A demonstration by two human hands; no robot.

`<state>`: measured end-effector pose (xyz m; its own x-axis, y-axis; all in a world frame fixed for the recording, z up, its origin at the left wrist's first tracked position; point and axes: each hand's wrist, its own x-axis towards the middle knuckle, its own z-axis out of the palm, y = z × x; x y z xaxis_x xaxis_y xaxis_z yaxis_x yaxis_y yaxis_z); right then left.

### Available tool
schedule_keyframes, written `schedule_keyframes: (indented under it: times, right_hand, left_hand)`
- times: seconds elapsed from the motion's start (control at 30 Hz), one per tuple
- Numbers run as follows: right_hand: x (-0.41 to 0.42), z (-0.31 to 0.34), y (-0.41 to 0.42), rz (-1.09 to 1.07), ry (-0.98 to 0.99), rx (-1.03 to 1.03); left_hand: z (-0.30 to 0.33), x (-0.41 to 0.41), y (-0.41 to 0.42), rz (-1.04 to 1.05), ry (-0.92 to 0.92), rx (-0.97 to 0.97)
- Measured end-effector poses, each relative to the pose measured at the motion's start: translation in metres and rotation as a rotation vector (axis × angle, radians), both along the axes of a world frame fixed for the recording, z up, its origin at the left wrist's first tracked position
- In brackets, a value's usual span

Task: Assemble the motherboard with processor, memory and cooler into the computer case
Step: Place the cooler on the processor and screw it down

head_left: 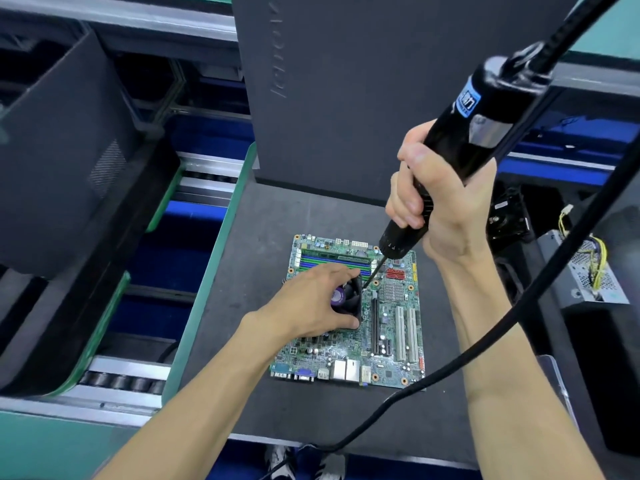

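Both hands (pixel 311 303) (pixel 436 202) curled — gripping

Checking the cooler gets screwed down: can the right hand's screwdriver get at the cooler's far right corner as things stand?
Probably yes. The right hand grips the electric screwdriver, its bit already at that corner of the cooler. The left hand holds the cooler from the left, clear of the bit.
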<state>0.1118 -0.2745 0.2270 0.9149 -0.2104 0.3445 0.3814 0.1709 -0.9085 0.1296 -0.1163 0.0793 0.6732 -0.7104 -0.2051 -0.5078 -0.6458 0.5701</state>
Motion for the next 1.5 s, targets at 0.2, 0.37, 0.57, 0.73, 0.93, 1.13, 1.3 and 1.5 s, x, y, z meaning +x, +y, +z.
schedule_keyframes:
  times: [0.2, 0.37, 0.57, 0.73, 0.93, 1.13, 1.3, 1.5]
  right_hand:
    - [-0.001, -0.001, 0.0, 0.003, 0.007, 0.01]
    - [-0.002, -0.001, 0.001, 0.009, 0.009, 0.021]
    - [-0.004, -0.003, -0.004, 0.091, -0.005, 0.035]
    - [-0.006, -0.006, -0.01, 0.114, -0.025, 0.078]
    - [-0.004, -0.004, -0.005, 0.099, -0.006, 0.046]
    - [-0.005, 0.002, -0.008, 0.1, -0.009, 0.044]
    - [-0.012, 0.0, -0.009, 0.098, -0.052, 0.042]
    - [-0.013, 0.0, -0.006, 0.078, -0.067, -0.003]
  left_hand:
    - [-0.003, 0.0, 0.0, 0.001, 0.0, -0.003]
    - [-0.003, 0.0, 0.001, 0.004, 0.005, -0.009]
    - [-0.004, -0.001, 0.001, 0.003, -0.005, -0.029]
    - [-0.003, -0.001, 0.001, 0.011, 0.006, -0.034]
    - [0.0, 0.0, 0.0, 0.001, 0.015, -0.019]
    - [-0.001, 0.001, 0.002, -0.008, 0.024, -0.038]
    - [0.001, 0.004, 0.025, 0.039, 0.039, -0.11]
    - [-0.008, -0.002, 0.064, 0.215, 0.244, -0.217]
